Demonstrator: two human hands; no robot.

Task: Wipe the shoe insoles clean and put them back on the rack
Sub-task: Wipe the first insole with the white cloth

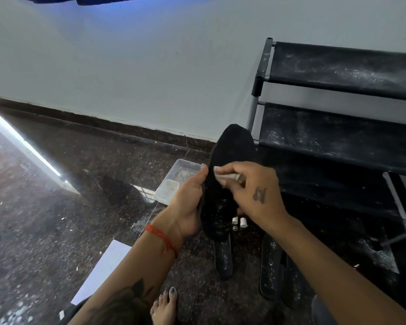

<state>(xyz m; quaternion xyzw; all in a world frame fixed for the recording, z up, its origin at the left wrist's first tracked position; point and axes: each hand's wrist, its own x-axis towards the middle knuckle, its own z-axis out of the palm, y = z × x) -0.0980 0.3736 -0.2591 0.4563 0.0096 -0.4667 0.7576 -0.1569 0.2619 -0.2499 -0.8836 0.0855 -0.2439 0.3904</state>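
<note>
My left hand (189, 202) grips a black insole (230, 146) by its left edge and holds it upright above the floor. My right hand (251, 186) pinches a small white wipe (227, 177) and presses it against the insole's middle. White specks dust the insole's lower part. Three more black insoles lie on the floor below: one (223, 256) in the centre and two (271, 266) overlapping to its right. The black shoe rack (338, 137) stands on the right, its dusty shelves bare.
A clear plastic tray (174, 181) sits on the dark stone floor left of the insole. Two small white caps (240, 222) lie beneath it. A white sheet of paper (103, 270) lies near my left forearm. My bare foot (165, 306) is at the bottom. A white wall runs behind.
</note>
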